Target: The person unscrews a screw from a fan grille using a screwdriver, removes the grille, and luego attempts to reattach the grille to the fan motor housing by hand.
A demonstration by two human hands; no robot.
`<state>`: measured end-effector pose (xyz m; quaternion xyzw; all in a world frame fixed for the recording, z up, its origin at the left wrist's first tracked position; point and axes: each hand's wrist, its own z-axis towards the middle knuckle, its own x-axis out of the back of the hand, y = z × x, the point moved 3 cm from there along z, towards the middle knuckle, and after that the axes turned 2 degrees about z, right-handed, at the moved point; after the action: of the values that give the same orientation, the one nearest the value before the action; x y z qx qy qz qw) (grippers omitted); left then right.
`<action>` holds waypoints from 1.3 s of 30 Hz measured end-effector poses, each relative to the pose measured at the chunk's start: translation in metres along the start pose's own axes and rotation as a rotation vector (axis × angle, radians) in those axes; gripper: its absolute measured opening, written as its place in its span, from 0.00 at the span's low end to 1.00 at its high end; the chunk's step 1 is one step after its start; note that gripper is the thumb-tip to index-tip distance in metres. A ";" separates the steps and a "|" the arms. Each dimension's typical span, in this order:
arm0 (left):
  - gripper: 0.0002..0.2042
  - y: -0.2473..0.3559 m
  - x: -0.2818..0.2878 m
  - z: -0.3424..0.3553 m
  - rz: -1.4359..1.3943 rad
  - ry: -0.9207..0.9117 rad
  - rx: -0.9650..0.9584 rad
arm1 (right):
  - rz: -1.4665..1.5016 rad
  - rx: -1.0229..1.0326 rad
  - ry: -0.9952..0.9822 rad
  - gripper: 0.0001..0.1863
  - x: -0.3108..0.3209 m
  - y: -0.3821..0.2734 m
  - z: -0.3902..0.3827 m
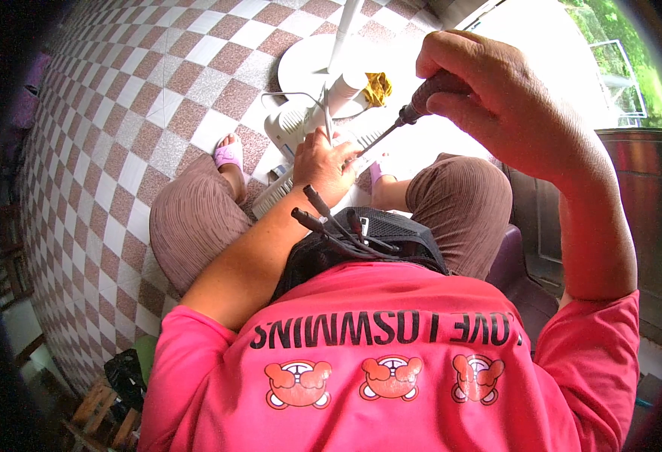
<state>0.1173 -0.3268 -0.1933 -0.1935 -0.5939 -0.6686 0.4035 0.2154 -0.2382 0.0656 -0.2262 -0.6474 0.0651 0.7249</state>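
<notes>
A screwdriver [408, 113] with a dark grip is in my right hand [497, 105], which is closed on it high at the right. Its thin shaft slants down to the fingers of my left hand [323, 166], where the tip cannot be made out. My left hand is closed on a white plastic appliance [286, 126] with slotted panels, between my legs. A pale cable arches over the appliance. A white cylindrical part [344, 89] stands just behind it, near a white pole [343, 36].
A white round base [298, 64] and a crumpled yellow item [377, 88] lie ahead on the checkered floor [143, 105]. A black bag [308, 264] with cables sits at my lap. A purple chair [518, 271] and dark panel [632, 211] are at the right, dark bags and wooden pieces lower left.
</notes>
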 end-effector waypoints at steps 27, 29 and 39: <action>0.06 0.000 0.003 0.002 -0.007 0.074 0.025 | 0.196 -0.385 -0.001 0.18 0.014 0.012 -0.004; 0.05 0.000 0.001 0.002 -0.010 0.083 -0.009 | 0.196 -0.382 0.004 0.18 0.008 0.007 -0.007; 0.05 0.000 0.001 0.003 -0.015 0.060 0.022 | 0.181 -0.283 0.175 0.11 -0.008 -0.004 -0.009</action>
<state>0.1159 -0.3237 -0.1923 -0.1642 -0.5902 -0.6707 0.4182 0.2219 -0.2467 0.0595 -0.3881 -0.5615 0.0180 0.7306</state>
